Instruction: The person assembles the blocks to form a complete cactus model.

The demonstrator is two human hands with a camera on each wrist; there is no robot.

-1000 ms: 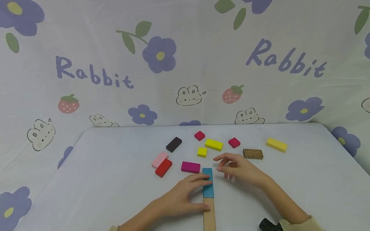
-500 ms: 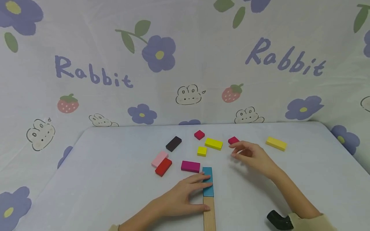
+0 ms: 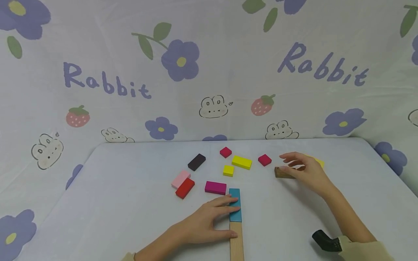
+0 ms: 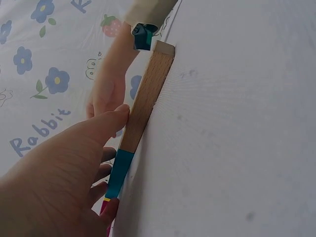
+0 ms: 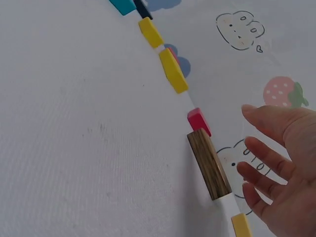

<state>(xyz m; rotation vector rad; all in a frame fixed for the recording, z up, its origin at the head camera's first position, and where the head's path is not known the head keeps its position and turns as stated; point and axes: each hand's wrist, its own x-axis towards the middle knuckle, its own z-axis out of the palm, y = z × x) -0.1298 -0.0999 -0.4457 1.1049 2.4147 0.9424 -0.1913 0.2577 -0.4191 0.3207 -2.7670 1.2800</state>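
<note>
In the head view my left hand (image 3: 204, 221) lies along a blue block (image 3: 234, 204) and a light wooden block (image 3: 236, 239) set end to end. Its fingertips touch the blue one and its thumb touches the wooden one, as the left wrist view shows too. My right hand (image 3: 308, 172) hovers over a dark brown wood-grain block (image 3: 283, 173), partly hiding it. The right wrist view shows this hand's thumb and fingers spread apart, off the brown block (image 5: 209, 164). A light yellow block (image 3: 319, 161) shows partly behind the right hand.
Red cubes (image 3: 265, 160), yellow blocks (image 3: 241, 162), a black block (image 3: 196, 162), and a magenta block (image 3: 215, 187) lie scattered on the white table. A red block (image 3: 185, 189) touches a pink block (image 3: 180, 179). A printed cloth (image 3: 228, 72) stands behind the table.
My right hand has moved right and farther away, from beside the blue block, past the red cube, to above the brown block. My left hand has stayed in place.
</note>
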